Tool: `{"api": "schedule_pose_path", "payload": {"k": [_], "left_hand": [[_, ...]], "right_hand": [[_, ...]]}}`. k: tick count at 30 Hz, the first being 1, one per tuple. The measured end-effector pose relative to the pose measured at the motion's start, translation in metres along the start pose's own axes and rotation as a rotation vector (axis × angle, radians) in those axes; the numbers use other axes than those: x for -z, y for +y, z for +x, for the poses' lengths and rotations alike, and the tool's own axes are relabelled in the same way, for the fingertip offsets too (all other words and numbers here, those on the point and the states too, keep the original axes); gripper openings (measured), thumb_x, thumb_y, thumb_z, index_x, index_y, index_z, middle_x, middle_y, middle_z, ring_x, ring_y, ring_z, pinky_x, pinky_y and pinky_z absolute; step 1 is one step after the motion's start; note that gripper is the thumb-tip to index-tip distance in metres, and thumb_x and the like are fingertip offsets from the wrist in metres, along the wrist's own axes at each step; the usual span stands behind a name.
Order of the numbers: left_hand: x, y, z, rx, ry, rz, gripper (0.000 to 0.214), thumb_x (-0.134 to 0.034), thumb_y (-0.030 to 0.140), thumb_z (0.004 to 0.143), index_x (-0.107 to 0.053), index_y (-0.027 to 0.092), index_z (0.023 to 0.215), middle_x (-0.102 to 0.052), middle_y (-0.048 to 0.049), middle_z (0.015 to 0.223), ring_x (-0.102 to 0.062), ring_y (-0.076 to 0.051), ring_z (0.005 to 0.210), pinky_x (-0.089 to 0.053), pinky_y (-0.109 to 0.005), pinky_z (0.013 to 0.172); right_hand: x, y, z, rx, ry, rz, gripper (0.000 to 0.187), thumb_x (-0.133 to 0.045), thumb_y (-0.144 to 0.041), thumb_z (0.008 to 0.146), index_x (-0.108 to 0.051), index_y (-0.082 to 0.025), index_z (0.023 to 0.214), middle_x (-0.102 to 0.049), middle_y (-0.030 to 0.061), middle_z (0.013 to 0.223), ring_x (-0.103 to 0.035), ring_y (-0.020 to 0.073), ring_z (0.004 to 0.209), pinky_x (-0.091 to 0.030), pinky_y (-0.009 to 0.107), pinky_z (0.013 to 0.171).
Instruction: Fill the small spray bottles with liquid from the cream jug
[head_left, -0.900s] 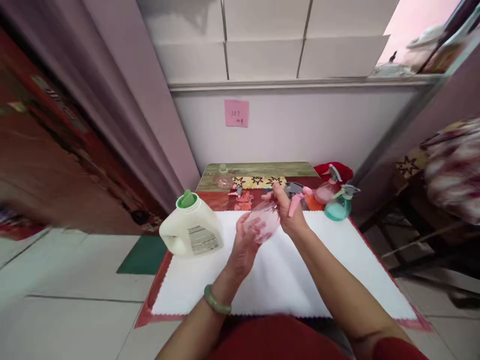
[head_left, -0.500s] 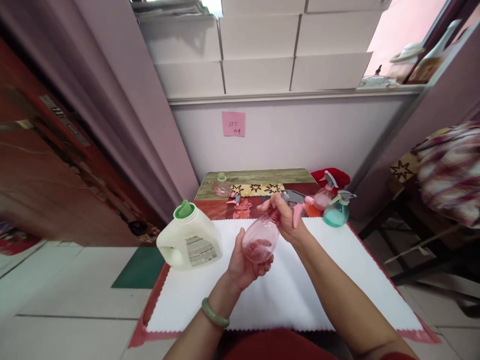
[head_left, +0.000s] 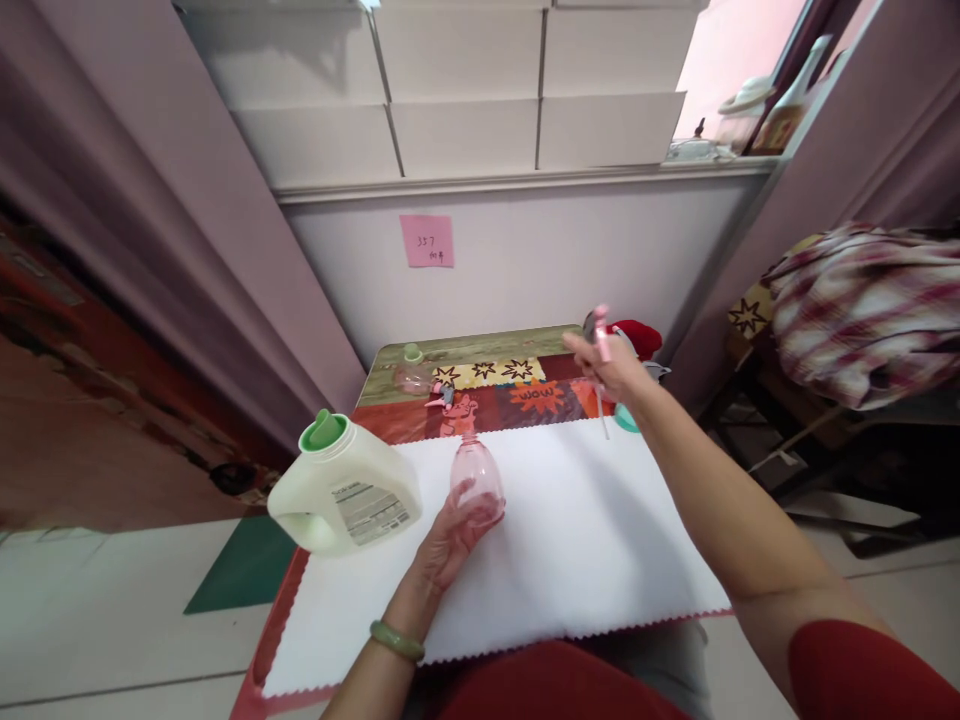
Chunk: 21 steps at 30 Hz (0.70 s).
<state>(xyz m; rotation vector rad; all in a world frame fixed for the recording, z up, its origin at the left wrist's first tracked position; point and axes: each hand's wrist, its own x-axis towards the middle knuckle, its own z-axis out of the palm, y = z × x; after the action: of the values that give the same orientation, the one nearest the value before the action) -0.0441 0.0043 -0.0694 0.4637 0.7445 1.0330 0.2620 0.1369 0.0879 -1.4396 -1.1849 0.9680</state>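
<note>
A clear pink spray bottle body (head_left: pixel 478 475), without its top, is held upright over the white mat by my left hand (head_left: pixel 448 540), fingers wrapped round its lower part. My right hand (head_left: pixel 619 368) grips a pink and grey trigger spray head (head_left: pixel 601 335), lifted toward the back right, its thin tube hanging down. Behind that hand, a teal spray bottle (head_left: pixel 628 418) is mostly hidden. Left of the bottle body stands a large cream jug (head_left: pixel 352 490) with a green cap (head_left: pixel 324 430).
A small clear bottle with a pale green cap (head_left: pixel 412 370) stands at the back left, with another pink and grey spray head (head_left: pixel 444 393) nearby. The white mat (head_left: pixel 570 540) covers the table's front. A red item (head_left: pixel 637 338) lies at the back right corner.
The spray head has come off the pink bottle; my right hand has carried it up and away to the right. My left hand keeps the bottle body, now more upright. The view has shifted.
</note>
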Motion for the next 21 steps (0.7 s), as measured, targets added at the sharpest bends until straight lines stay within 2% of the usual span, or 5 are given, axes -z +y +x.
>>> {"api": "schedule_pose_path", "payload": {"k": [2,6,10,14,21], "left_hand": [[-0.002,0.000,0.004,-0.031,0.017,0.064,0.068,-0.087,0.025,0.071,-0.054,0.021,0.130,-0.075,-0.0115,0.115,-0.070,-0.029,0.113,-0.041,-0.046,0.113],[-0.002,0.000,0.014,-0.111,0.116,0.248,0.069,-0.087,0.033,0.069,-0.054,0.021,0.128,-0.073,-0.0110,0.111,-0.072,-0.025,0.104,-0.046,-0.044,0.107],[0.005,-0.003,0.030,-0.197,0.223,0.353,0.078,-0.095,0.025,0.054,-0.054,0.023,0.121,-0.067,-0.0081,0.109,-0.071,-0.022,0.094,-0.051,-0.044,0.098],[0.007,-0.003,0.053,-0.324,0.305,0.453,0.086,-0.097,0.026,0.046,-0.050,0.027,0.119,-0.058,-0.0083,0.122,-0.068,-0.021,0.094,-0.053,-0.045,0.093],[0.000,-0.002,0.091,-0.496,0.381,0.651,0.079,-0.096,0.033,0.046,-0.057,0.023,0.114,-0.051,-0.0066,0.119,-0.051,-0.029,0.118,-0.039,-0.048,0.107]], "right_hand": [[0.001,0.036,0.004,-0.158,0.060,-0.317,0.050,-0.076,-0.065,0.078,-0.057,-0.020,0.078,-0.053,-0.0023,0.055,-0.045,0.0099,0.046,-0.030,0.023,0.042],[0.002,0.101,-0.001,-0.296,0.102,-0.522,0.044,-0.070,-0.061,0.084,-0.063,-0.018,0.083,-0.063,0.0046,0.060,-0.065,0.0202,0.061,-0.041,0.025,0.052],[0.008,0.144,-0.001,-0.392,0.141,-0.706,0.049,-0.068,-0.060,0.085,-0.066,-0.012,0.099,-0.073,0.0185,0.085,-0.073,0.0323,0.090,-0.050,0.031,0.067],[0.011,0.170,0.004,-0.412,0.162,-0.849,0.050,-0.069,-0.044,0.088,-0.056,-0.009,0.121,-0.071,0.0253,0.110,-0.070,0.0344,0.107,-0.052,0.036,0.080],[0.017,0.184,-0.025,-0.207,0.141,-1.003,0.028,-0.066,-0.036,0.089,-0.062,-0.017,0.109,-0.066,0.0185,0.122,-0.064,0.0333,0.115,-0.048,0.042,0.092]]}}
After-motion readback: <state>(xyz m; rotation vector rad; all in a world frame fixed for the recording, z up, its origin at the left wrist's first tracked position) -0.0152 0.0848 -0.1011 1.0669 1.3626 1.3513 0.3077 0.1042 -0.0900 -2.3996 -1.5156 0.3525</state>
